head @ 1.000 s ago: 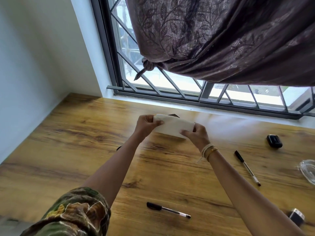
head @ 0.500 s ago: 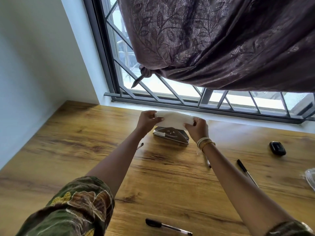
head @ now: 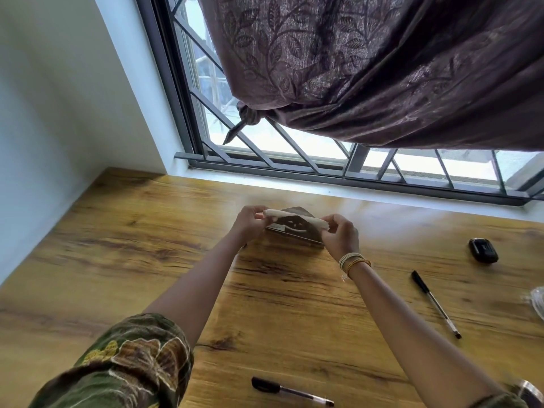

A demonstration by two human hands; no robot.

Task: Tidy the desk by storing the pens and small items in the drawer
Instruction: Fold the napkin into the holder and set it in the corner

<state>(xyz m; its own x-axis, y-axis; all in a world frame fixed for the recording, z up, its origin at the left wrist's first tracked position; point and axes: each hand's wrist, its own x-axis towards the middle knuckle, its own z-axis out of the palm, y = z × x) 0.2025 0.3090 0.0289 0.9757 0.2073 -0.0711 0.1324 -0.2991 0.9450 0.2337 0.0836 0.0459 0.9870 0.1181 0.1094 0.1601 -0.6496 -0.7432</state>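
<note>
Bright daylight from the window (head: 294, 148), glare on the desk (head: 265, 290), wide-angle bending at edges, slight blur

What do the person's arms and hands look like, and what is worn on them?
Both forearms are bare. The left arm has a short sleeve of dark green cloth with a brown, yellow and cream floral pattern. The right wrist wears a stack of thin bangles, cream and gold, with a loose thread. No gloves or rings show.

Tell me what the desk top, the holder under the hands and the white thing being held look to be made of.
Desk top: wood or wood-look laminate, grain lines, soft sheen. Holder: likely metal, dark, reflective, with cut-outs. White thing: seemingly tissue or cloth, limp and matte between left hand and right hand.
</note>
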